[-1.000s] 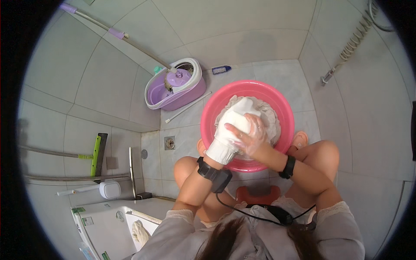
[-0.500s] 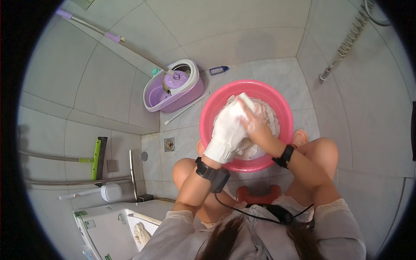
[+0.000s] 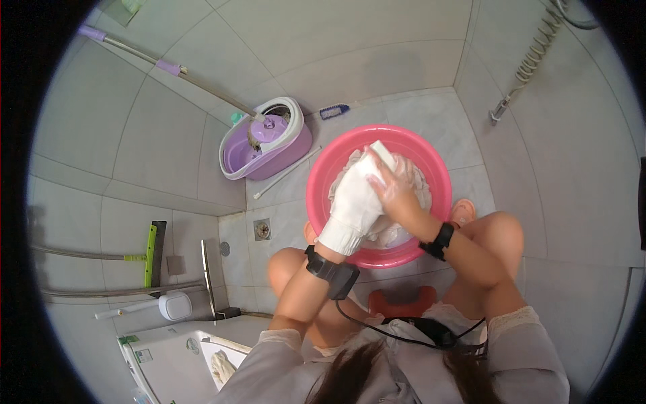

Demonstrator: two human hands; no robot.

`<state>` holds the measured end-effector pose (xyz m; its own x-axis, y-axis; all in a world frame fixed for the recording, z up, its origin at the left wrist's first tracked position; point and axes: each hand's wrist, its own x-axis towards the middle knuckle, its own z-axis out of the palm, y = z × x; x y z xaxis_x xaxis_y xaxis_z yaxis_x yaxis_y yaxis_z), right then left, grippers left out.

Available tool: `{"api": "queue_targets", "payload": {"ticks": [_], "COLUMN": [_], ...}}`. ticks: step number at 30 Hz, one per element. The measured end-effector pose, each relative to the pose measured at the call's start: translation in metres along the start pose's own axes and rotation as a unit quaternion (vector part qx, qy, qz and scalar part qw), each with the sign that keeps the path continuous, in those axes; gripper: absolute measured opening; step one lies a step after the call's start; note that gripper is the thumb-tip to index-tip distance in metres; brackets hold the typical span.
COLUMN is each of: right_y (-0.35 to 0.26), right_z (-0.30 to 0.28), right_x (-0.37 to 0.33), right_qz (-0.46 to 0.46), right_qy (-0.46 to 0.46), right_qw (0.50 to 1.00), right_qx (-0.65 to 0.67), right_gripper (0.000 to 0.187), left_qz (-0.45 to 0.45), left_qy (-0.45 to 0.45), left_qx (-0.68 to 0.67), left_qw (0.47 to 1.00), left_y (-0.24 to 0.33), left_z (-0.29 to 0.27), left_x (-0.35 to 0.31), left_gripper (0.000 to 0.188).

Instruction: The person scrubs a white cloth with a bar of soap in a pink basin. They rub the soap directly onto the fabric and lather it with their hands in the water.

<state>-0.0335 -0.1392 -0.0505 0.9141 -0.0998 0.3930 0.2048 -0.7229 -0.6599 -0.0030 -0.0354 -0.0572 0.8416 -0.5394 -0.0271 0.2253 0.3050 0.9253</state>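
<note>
Left hand (image 3: 360,192) inside white cloth (image 3: 351,209), finger spread untellable; right hand (image 3: 396,191) grips white block (image 3: 383,155) against it. Slippery wetness might drop block into pink basin (image 3: 441,188).

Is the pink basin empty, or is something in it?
Not empty: bunched off-white cloth lies inside the pink basin. How much water it holds, I cannot tell.

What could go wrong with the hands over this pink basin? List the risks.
The white bar in the right hand could slip into the pink basin, since that hand looks wet. The black left-wrist device, worn close to the basin, might get splashed. Its drooping cable could snag if the arm swings.
</note>
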Motion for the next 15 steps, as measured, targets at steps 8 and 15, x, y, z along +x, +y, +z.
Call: {"api": "queue_targets", "payload": {"ticks": [8, 15], "right_y": [-0.013, 0.035], "right_z": [-0.005, 0.004], "right_x": [-0.016, -0.004], "right_qz": [-0.174, 0.06], "right_qy": [0.018, -0.071], "right_qw": [0.984, 0.995], "right_qx": [-0.045, -0.026], "right_gripper": [0.058, 0.055], "left_qz": [-0.061, 0.199], "left_qy": [0.007, -0.129], "left_qx": [-0.198, 0.768], "left_qw": [0.978, 0.595], "left_y": [0.006, 0.096], "left_z": [-0.004, 0.04], "left_x": [-0.012, 0.005], "left_gripper": [0.032, 0.029]}}
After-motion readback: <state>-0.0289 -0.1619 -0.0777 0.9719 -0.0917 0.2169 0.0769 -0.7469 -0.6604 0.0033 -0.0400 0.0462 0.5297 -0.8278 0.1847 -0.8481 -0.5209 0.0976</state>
